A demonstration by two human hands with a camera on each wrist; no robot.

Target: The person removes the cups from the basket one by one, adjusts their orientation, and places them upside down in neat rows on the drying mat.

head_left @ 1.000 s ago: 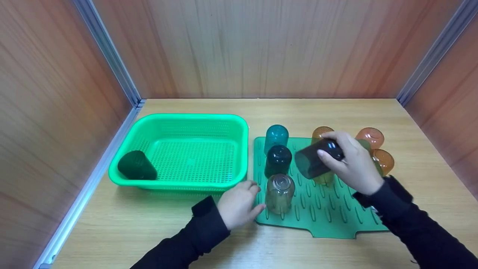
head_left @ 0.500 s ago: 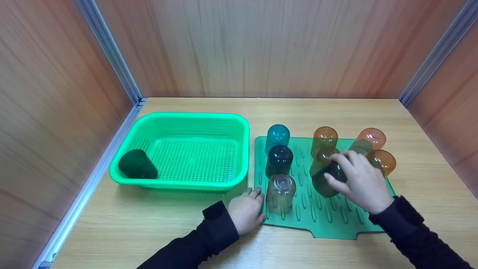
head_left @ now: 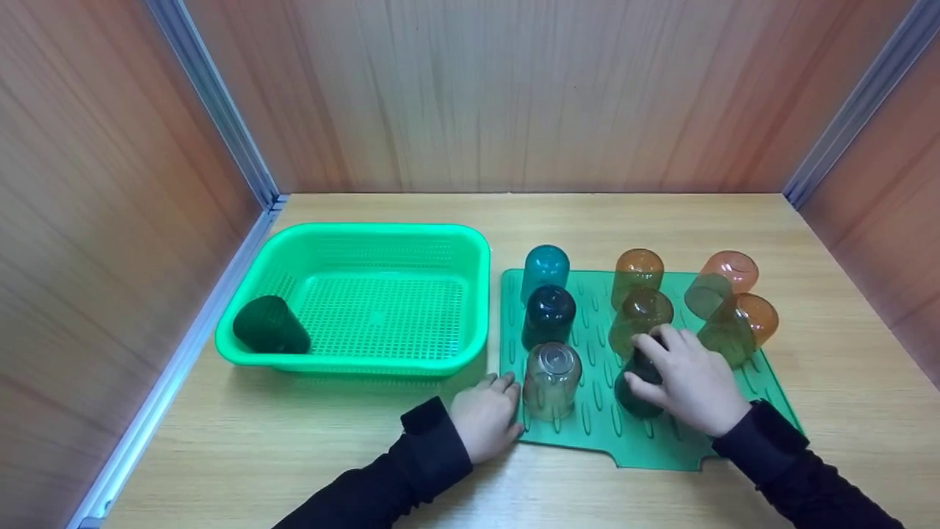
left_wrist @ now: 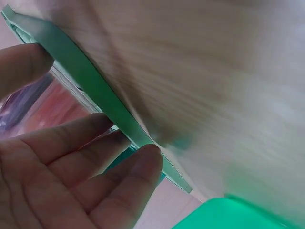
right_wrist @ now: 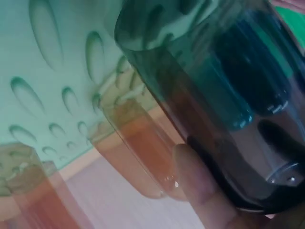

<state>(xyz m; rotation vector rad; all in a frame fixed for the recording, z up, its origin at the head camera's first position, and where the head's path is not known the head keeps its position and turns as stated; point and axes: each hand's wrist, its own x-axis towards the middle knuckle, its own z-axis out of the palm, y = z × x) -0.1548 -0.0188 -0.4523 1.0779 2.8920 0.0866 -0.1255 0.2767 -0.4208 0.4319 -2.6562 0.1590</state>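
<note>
My right hand [head_left: 692,383] grips a dark grey glass [head_left: 633,393], mouth down, low over the front middle of the green draining mat [head_left: 653,447]. In the right wrist view the dark glass [right_wrist: 200,138] is see-through, with its rim at or close to the ridged mat; contact cannot be told. My left hand [head_left: 485,420] rests at the mat's left edge, and the left wrist view shows its extended fingers [left_wrist: 128,191] and thumb against the mat's rim [left_wrist: 90,71]. Beside it a clear greyish glass [head_left: 552,378] stands upside down.
Behind the clear glass stand a dark blue glass [head_left: 549,316] and a teal glass [head_left: 546,272]. Two amber glasses [head_left: 639,272] stand mid-mat; a pink glass [head_left: 731,273] and an orange glass [head_left: 753,319] are at the right. A green basket [head_left: 374,361] holds a dark tumbler [head_left: 270,325].
My right hand has brought the dark grey glass from a tilt above the mat forward and down to its front middle. My left hand has shifted slightly right along the mat's edge.
</note>
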